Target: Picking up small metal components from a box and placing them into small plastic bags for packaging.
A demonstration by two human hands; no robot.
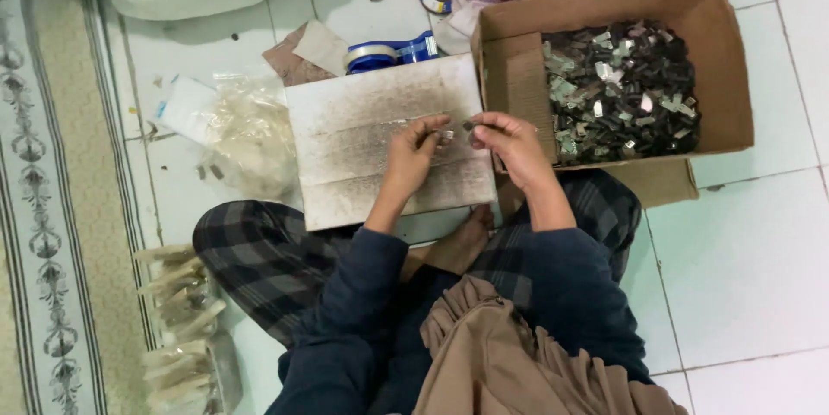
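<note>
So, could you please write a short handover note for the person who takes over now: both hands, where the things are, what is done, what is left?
Left hand: pinches a small metal piece over the white board.
Right hand: pinches another small piece at its fingertips, close beside the left one.
Cardboard box to the right of the board: full of small dark and silvery pieces.
Done: cannot tell; no finished pieces lie on the board.
Left: the heap in the box.

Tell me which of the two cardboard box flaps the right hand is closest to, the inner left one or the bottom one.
The inner left flap: the right hand lies right against it, while the bottom flap folds outward, farther off.
</note>
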